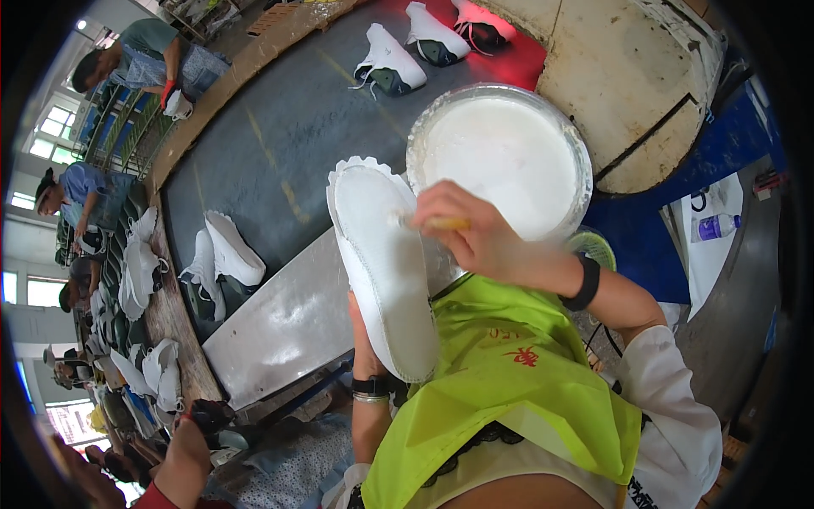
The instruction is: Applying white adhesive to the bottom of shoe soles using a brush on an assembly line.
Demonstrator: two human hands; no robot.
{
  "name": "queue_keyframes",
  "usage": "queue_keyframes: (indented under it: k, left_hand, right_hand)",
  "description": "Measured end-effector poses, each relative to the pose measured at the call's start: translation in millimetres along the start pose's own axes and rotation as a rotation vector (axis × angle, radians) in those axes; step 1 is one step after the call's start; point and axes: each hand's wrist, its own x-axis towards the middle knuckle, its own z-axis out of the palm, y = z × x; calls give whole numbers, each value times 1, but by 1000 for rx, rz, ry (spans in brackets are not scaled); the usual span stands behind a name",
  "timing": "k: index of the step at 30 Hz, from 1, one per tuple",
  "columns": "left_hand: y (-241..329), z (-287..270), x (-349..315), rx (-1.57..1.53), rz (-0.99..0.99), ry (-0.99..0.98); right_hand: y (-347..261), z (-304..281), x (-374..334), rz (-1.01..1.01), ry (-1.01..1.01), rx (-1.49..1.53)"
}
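Observation:
A white shoe upper (373,229), its flat sole side facing up, is held in front of me at a slant. My left hand (359,327) supports it from beneath, most of the fingers hidden behind the shoe. Pinched in my right hand (466,222) is a small brush (445,223) with a yellowish handle. Its white-coated tip meets the right edge of the sole, near the wider, scalloped end. Just beyond the right hand stands a round basin (583,161) of white liquid, with dried white crust along its rim.
A dark conveyor belt (297,127) carries white shoes (222,254) at left and more (390,64) at the far end, under red light. A metal plate (280,318) edges it. Co-workers (153,55) stand along the left. A purple-labelled bottle (716,226) lies at right.

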Motion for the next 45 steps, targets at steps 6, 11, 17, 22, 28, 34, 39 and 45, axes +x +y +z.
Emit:
queue_keyframes:
  k: [6,11,17,22,28,34,39,45]
  left_hand:
    - [-13,-17,4,-122,-41,-82]
    - [-15,-28,6,-194,-86,-117]
    - [-25,-44,1,-282,-144,-127]
    - [-25,-53,2,-344,-199,-155]
    - [-40,-62,1,-445,-269,-183]
    - [-63,-58,15,-544,-394,-255]
    - [-80,-73,18,-636,-438,-261]
    - [-97,-92,13,-391,-260,-401]
  right_hand:
    - [-8,-4,38,242,110,54]
    - [8,7,31,382,310,95]
    - [0,3,-14,462,379,73]
    - [2,14,14,357,491,347]
    - [12,-4,-31,420,471,157]
    - [65,-52,-14,506,117,-737]
    - [54,-59,-1,512,257,-336]
    - [5,-33,23,242,520,292]
